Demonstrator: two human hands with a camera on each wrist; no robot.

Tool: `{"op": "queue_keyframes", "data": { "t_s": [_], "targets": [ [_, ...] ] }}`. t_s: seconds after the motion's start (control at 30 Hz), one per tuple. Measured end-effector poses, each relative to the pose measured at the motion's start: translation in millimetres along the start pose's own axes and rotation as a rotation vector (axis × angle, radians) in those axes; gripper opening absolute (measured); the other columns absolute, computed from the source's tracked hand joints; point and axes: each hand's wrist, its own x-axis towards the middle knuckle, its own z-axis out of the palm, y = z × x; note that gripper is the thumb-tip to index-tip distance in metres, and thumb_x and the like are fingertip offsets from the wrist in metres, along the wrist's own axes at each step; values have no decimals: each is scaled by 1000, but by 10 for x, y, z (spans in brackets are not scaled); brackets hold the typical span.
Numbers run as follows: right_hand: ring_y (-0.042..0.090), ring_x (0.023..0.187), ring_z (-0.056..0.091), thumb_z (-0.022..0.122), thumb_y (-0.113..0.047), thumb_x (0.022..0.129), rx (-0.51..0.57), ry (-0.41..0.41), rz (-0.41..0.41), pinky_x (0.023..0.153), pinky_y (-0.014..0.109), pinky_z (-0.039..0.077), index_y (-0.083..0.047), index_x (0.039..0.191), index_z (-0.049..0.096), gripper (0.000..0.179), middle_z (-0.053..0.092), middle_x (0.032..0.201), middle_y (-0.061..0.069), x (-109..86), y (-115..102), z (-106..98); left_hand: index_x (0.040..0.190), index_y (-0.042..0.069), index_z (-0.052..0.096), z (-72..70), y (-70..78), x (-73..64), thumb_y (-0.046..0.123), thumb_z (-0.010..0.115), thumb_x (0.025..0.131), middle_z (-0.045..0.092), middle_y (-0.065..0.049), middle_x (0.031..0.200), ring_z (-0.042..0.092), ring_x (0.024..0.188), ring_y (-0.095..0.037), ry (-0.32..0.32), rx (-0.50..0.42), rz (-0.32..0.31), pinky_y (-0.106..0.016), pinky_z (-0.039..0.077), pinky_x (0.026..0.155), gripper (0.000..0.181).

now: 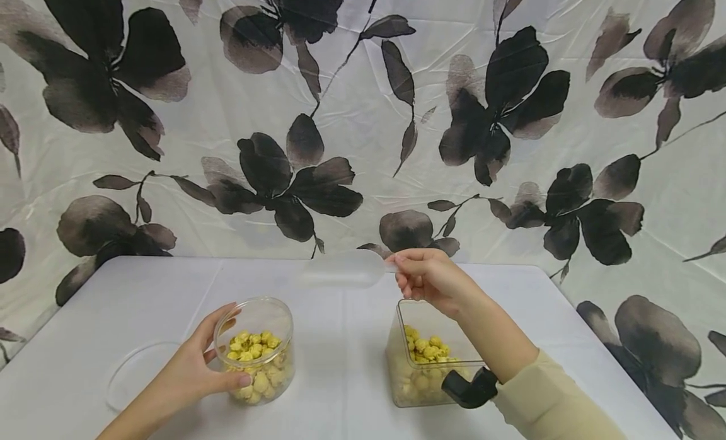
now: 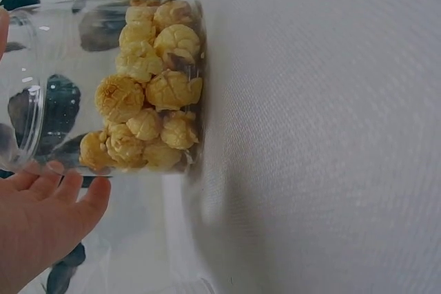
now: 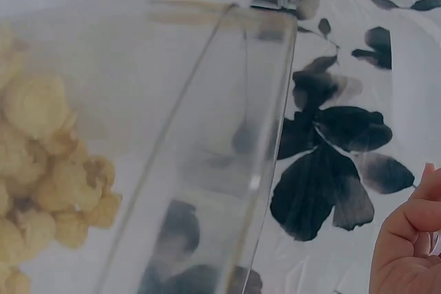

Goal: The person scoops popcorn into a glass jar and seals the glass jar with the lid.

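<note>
My left hand (image 1: 195, 358) holds a clear round jar (image 1: 266, 364) on the white table, thumb at the near side and fingers round the far side. Yellow popcorn (image 2: 148, 91) fills the jar's lower part. Out to the right, my right hand (image 1: 428, 279) pinches the handle of a translucent white scoop (image 1: 343, 268), held level above the table between the two containers; no popcorn shows in it. Below the right forearm stands a clear square container (image 1: 397, 380) with more popcorn (image 1: 426, 348). In the right wrist view the scoop is barely visible, at the frame's edge.
A clear round lid (image 1: 116, 372) lies flat on the table left of the jar, partly behind the left forearm. A black wrist mount (image 1: 471, 388) overlaps the square container's near right corner. Behind the table (image 1: 340, 377) hangs a floral cloth (image 1: 363, 112).
</note>
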Motion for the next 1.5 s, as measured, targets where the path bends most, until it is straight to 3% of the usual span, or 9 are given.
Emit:
{"op": "queue_keyframes", "data": {
  "t_s": [0.1,0.27,0.33,0.5,0.57,0.63,0.97,1.23,1.5],
  "targets": [
    [6,51,51,45,-6,97,8,-6,-7,51,18,43,-4,96,61,16,53,61,0,-34,-10,-74,147,13,17,-14,6,-5,13,82,70,27,-18,148,23,132,-39,-2,-13,6,-66,30,95,101],
    [6,50,51,44,-6,97,14,-16,-13,49,17,41,-8,91,63,20,54,60,-1,-89,-14,-179,148,11,15,-62,20,-12,13,82,70,23,-19,149,21,133,-41,-2,9,18,-63,32,95,102],
    [6,50,52,43,-6,97,18,-20,-16,48,16,41,-10,90,63,22,54,60,-1,-113,-13,-215,147,11,16,-88,31,-11,14,82,70,24,-17,150,21,133,-39,2,27,28,-48,39,98,102],
    [5,50,52,42,-7,98,30,-37,-27,48,14,41,-10,89,64,24,54,60,-2,-169,-3,-314,147,10,19,-137,68,-14,13,83,68,27,-14,148,26,130,1,33,34,81,-7,36,85,102],
    [4,50,52,43,-7,98,44,-39,-26,48,14,42,-10,89,64,24,55,60,-2,-194,0,-347,147,10,20,-152,93,-16,11,83,67,28,-14,147,26,121,14,47,25,115,-5,34,84,102],
    [5,50,52,42,-7,98,59,-35,-22,48,14,43,-9,89,64,24,55,60,-2,-220,5,-379,146,9,21,-165,126,-12,9,84,66,30,-15,146,26,118,18,59,31,146,-4,34,84,102],
    [5,51,51,47,-8,97,104,-5,-19,51,14,46,-8,89,65,21,54,61,-1,-356,19,-575,147,17,23,-214,393,48,13,85,65,32,-10,146,26,122,15,68,61,190,-1,30,88,102],
    [6,53,53,47,-9,97,131,-28,-47,53,15,47,-8,91,68,21,57,64,-1,-481,16,-822,147,24,22,-193,640,89,19,85,66,30,-4,148,27,134,-27,62,63,178,0,24,91,103],
    [5,55,54,46,-7,97,71,-59,-84,52,14,47,-8,94,68,22,59,65,-1,-584,21,-1042,145,24,27,-59,851,149,17,85,65,31,1,147,26,136,-24,33,-19,237,-3,26,95,99]
  ]
}}
